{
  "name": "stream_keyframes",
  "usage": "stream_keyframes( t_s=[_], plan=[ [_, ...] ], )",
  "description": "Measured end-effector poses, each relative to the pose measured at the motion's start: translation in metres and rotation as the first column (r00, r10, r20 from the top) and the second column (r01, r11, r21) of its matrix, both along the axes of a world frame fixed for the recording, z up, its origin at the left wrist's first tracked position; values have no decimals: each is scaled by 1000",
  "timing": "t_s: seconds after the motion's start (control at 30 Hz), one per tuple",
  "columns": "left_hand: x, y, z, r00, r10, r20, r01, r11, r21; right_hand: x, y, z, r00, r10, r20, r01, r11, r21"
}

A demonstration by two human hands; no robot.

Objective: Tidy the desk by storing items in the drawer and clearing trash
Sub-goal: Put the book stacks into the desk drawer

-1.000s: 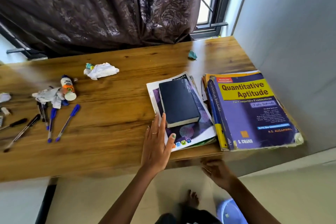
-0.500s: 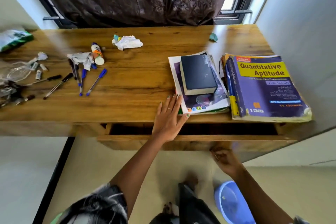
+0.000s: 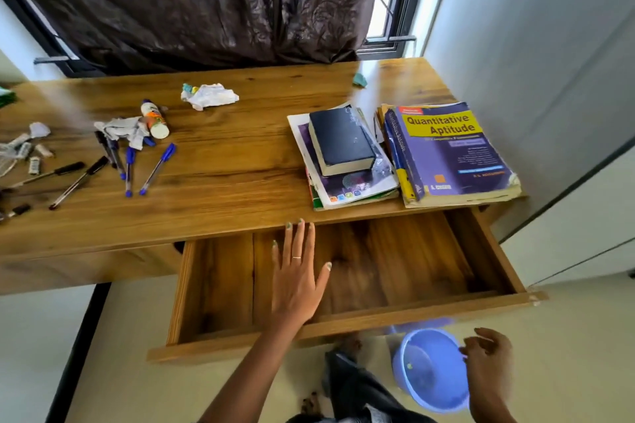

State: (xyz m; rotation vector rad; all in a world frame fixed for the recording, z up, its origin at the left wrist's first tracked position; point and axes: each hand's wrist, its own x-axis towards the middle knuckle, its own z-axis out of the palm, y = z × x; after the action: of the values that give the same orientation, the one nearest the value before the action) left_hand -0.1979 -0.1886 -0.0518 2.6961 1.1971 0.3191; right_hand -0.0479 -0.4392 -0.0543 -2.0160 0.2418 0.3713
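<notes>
**deskwatcher:** so where's this tidy-up at? The drawer [image 3: 343,271] is pulled right out and I can't see a single thing in it, just bare wood. The left hand [image 3: 298,273] hangs flat over the middle of it, fingers straight and a bit spread, holding nothing, fingertips up near the counter [image 3: 223,182] edge.

**pinebench:** yeah, I'd call it barely started. Opening the drawer is the only step that looks done. Everything to store sits out on the counter: the black book [image 3: 340,142] on its magazine pile just beyond and right of that hand, the Quantitative Aptitude book [image 3: 450,151] further right, touching that pile.

**deskwatcher:** and the pens [image 3: 137,165] are well off to the hand's left, with the glue bottle [image 3: 154,118] beyond them.

**pinebench:** trash too. The crumpled paper [image 3: 209,96] is far beyond the hand and left, more scraps by the glue, a teal bit [image 3: 360,79] near the window. None binned as far as I can see.

**deskwatcher:** the right hand [image 3: 488,361]?

**pinebench:** low down, nearer the person than the drawer front, fingers loosely curled, empty, at the rim of the blue tub [image 3: 429,371] on the floor. My guess is that's the bin.
</notes>
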Motion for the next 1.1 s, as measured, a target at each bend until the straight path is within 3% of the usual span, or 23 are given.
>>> stream_keyframes(
  t_s=[0.13,0.27,0.5,0.77,0.87,0.93,1.0,1.1],
  plan=[
    [-7,-10,-6,999,45,-10,-45,997,-70,-10,16,45,947,75,312,-97,994,57],
    [-13,-18,-7,998,58,0,-57,994,-90,-19,48,82,855,202,477,-306,940,150],
    [-20,-33,-6,996,65,67,-53,985,-163,-23,84,103,748,453,485,-562,822,98],
    [-6,-18,31,900,166,403,-112,982,-154,25,160,140,631,647,428,-700,712,-44],
    [17,7,57,877,182,445,-147,983,-113,54,203,140,594,701,395,-721,681,-125],
    [36,26,74,870,236,432,-167,967,-192,71,231,142,580,730,360,-737,659,-150],
    [56,45,90,845,341,413,-171,903,-394,83,256,146,554,761,339,-757,629,-176],
    [85,73,107,802,502,322,-136,680,-721,99,289,150,526,808,264,-766,585,-265]
  ],
)
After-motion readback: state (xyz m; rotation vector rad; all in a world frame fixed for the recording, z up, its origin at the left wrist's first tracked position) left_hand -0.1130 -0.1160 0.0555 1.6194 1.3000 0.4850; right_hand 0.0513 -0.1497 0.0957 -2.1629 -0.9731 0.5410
